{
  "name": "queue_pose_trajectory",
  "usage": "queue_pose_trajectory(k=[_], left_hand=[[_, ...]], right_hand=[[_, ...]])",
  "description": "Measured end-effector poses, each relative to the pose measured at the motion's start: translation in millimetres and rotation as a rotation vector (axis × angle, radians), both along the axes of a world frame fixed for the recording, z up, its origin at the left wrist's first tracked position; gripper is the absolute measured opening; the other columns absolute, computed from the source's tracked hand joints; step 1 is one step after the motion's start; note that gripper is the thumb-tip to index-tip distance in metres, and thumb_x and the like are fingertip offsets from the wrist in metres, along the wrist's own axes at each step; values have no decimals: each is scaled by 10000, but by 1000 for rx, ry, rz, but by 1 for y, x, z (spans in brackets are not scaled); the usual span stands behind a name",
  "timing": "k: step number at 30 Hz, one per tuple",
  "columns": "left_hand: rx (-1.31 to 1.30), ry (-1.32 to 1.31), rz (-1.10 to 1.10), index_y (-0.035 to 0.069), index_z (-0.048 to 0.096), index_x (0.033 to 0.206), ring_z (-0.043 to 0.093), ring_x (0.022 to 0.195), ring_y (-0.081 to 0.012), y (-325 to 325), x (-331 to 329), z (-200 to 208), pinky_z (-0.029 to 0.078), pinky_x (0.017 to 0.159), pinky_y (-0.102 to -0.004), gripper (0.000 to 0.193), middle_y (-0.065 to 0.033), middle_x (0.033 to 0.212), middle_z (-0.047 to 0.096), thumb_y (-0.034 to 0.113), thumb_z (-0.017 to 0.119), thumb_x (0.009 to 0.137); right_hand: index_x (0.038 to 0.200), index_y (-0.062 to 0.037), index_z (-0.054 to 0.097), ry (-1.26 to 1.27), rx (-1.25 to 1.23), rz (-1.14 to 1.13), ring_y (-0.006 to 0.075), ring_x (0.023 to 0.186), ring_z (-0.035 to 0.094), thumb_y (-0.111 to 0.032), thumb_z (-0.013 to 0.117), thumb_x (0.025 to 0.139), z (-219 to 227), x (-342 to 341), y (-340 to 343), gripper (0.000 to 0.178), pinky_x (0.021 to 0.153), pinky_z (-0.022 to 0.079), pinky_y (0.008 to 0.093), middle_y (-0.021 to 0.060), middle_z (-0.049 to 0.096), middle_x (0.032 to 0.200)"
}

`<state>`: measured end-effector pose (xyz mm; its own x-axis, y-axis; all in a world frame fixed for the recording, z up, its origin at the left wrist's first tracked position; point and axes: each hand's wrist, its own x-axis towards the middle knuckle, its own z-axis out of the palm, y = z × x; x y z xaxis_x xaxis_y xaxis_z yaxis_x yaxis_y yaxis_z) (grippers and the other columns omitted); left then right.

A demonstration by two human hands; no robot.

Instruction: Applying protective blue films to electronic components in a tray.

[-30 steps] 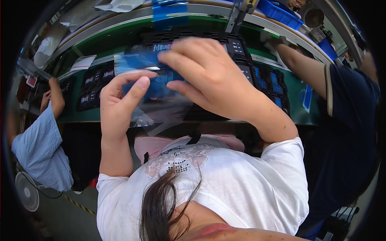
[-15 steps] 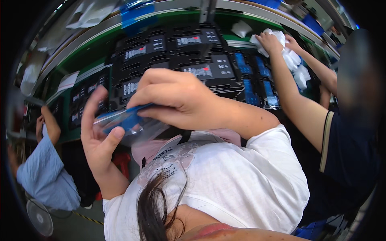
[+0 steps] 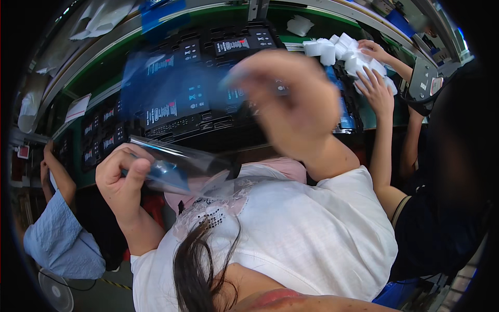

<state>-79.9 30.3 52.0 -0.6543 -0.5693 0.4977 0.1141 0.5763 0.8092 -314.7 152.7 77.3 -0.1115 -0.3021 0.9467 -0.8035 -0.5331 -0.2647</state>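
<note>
My left hand (image 3: 123, 170) is closed, thumb against bent fingers, on a clear plastic film (image 3: 182, 156). The film curls out to the right in front of my chest, with a bluish patch by the fingers. Smeared by motion, my right hand (image 3: 296, 99) is raised over the trays. From its fingertips a see-through blue film (image 3: 143, 78) stretches left, blurred too. Flat black battery packs (image 3: 244, 43) with printed labels lie in black trays (image 3: 208, 125) behind my hands, several of them seen through the blue film.
On the right, a co-worker's hands (image 3: 378, 92) rest on a heap of white foam pieces (image 3: 325, 51). Blue-covered items lie under my right wrist's far side. At the left sits a person with a light-blue sleeve (image 3: 62, 234). More black packs (image 3: 106, 140) lie on the green bench.
My right hand has moved away from the left, up and to the right, drawing the blue film off. The clear film stays in my left hand. The co-worker's hands have shifted over the foam.
</note>
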Motion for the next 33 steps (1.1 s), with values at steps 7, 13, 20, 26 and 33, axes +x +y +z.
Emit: queue_pose_trajectory(k=[7, 13, 20, 26, 33], left_hand=[[-130, 79, -41, -27, 628, 790, 625, 773, -271, -16, 24, -1, 480, 690, -321, 385, -158, 736, 628, 355, 676, 788], [-259, 92, -93, 4, 648, 871, 618, 964, -384, -25, 21, -3, 415, 917, -520, 370, -131, 768, 645, 367, 660, 796], [-180, 32, -105, 6, 653, 837, 625, 971, -353, -35, 14, -12, 364, 961, -523, 327, -124, 814, 662, 329, 657, 784], [-153, 12, -125, 11, 656, 825, 628, 967, -335, -43, 12, -8, 361, 964, -510, 320, -123, 810, 663, 325, 666, 763], [-146, 4, -125, 12, 656, 819, 629, 966, -333, -34, 10, -12, 361, 964, -505, 311, -119, 806, 662, 316, 663, 759]], right_hand=[[912, -1, 584, -450, 289, -118, 50, 655, 523, -112, 688, 801, 0, -38, -2, 189, 587, 420, 179, 4, 586, 747], [878, -3, 570, -349, 834, -229, 93, 608, 488, -253, 700, 754, -4, -49, -10, 307, 552, 399, 233, 45, 550, 674], [845, 7, 569, -324, 953, -166, 130, 612, 499, -250, 688, 749, -1, -51, -21, 300, 562, 417, 268, 75, 547, 694], [836, 13, 564, -288, 1040, -217, 165, 645, 507, -245, 671, 750, 9, -48, -23, 292, 590, 430, 290, 98, 541, 747], [837, 17, 561, -279, 1062, -209, 179, 657, 505, -233, 671, 750, 1, -51, -15, 287, 607, 432, 304, 107, 538, 753]])
